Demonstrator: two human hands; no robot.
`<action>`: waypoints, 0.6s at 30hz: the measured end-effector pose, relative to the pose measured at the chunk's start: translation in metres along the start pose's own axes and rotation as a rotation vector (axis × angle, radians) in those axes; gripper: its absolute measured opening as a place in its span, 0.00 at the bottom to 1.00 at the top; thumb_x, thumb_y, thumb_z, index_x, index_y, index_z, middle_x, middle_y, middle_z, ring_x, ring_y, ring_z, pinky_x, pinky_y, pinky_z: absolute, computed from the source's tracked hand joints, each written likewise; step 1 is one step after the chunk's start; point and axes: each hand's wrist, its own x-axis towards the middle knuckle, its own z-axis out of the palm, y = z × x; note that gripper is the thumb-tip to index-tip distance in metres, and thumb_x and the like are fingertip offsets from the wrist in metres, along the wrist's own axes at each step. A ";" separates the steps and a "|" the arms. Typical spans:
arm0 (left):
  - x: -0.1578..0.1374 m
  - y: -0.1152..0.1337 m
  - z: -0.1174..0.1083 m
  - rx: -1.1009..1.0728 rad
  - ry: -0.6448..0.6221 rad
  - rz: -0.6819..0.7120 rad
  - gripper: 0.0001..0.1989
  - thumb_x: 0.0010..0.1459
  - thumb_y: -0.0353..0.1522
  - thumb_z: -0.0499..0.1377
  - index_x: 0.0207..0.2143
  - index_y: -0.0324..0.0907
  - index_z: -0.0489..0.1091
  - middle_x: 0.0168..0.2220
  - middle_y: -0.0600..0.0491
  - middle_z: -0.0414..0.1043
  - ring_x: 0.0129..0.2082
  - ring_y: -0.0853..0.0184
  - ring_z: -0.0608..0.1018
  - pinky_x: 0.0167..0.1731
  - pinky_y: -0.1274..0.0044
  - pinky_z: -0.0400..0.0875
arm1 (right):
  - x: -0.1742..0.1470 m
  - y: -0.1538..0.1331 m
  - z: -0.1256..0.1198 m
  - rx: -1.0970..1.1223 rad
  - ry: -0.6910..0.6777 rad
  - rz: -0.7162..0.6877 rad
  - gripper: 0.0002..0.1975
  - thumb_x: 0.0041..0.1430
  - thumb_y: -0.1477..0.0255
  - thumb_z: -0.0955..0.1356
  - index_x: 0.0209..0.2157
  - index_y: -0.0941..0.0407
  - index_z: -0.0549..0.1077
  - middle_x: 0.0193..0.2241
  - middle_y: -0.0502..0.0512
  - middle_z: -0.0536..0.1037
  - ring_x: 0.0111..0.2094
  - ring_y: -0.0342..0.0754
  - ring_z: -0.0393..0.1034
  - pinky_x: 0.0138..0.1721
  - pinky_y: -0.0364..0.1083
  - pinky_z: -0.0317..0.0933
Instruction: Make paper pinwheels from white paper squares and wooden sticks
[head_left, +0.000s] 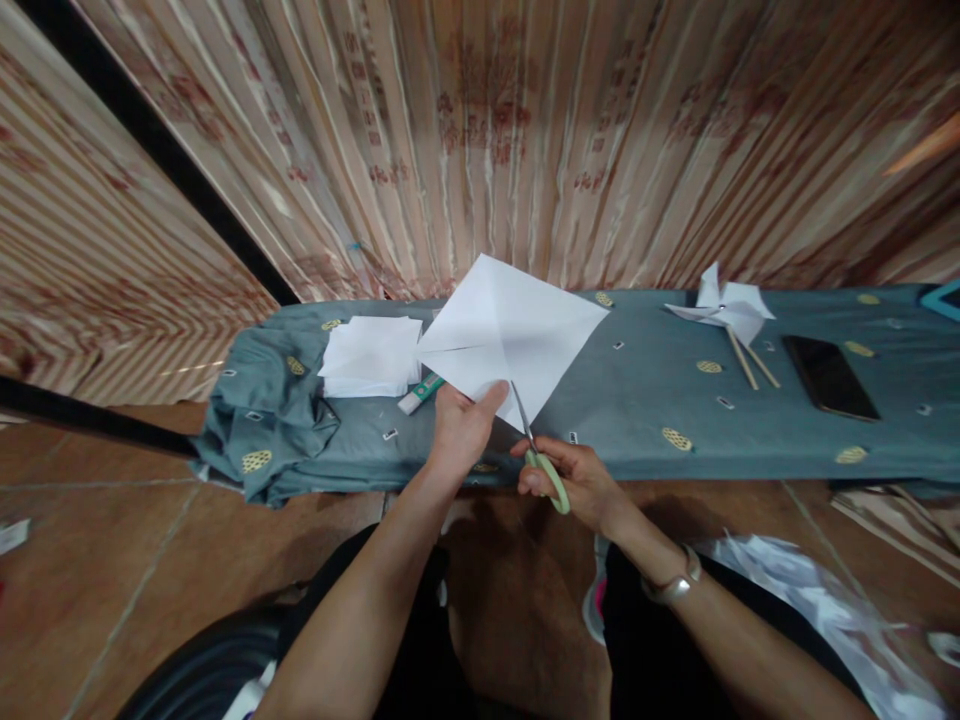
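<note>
A square sheet of white paper (532, 320) is held up corner-down over the bench, with faint diagonal creases and a slit running in from its left corner. My left hand (465, 425) grips its lower left edge, thumb on top. In my right hand (570, 475) is a pair of scissors (551, 480) with light green handles, fingers around the loops. The blades lie at the paper's near corner, pointing toward its middle. Just left of the sheet, a stack of white paper (371, 355) rests on the cloth, beside a green and white small box (421, 393).
A grey-green cloth (645, 400) with pineapple prints covers the bench. Toward its right lie a white paper pinwheel (727, 308), two wooden sticks (742, 360) and a black phone (830, 377). Behind hangs a striped curtain (480, 130). A clear plastic bag (817, 600) sits on the floor.
</note>
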 end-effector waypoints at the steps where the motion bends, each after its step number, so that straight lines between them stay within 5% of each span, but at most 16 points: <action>1: -0.001 0.000 0.000 0.005 -0.007 -0.005 0.11 0.44 0.35 0.64 0.31 0.38 0.75 0.34 0.48 0.79 0.35 0.63 0.78 0.40 0.73 0.72 | 0.000 0.001 0.000 0.002 0.002 -0.001 0.24 0.49 0.53 0.72 0.39 0.57 0.73 0.24 0.49 0.74 0.24 0.41 0.64 0.27 0.41 0.58; 18: -0.003 -0.001 0.003 -0.051 -0.010 -0.037 0.10 0.44 0.34 0.65 0.30 0.39 0.75 0.34 0.49 0.79 0.35 0.62 0.79 0.41 0.73 0.72 | -0.001 -0.001 0.000 0.007 0.058 0.020 0.24 0.47 0.53 0.73 0.38 0.57 0.73 0.22 0.49 0.73 0.23 0.41 0.63 0.24 0.41 0.58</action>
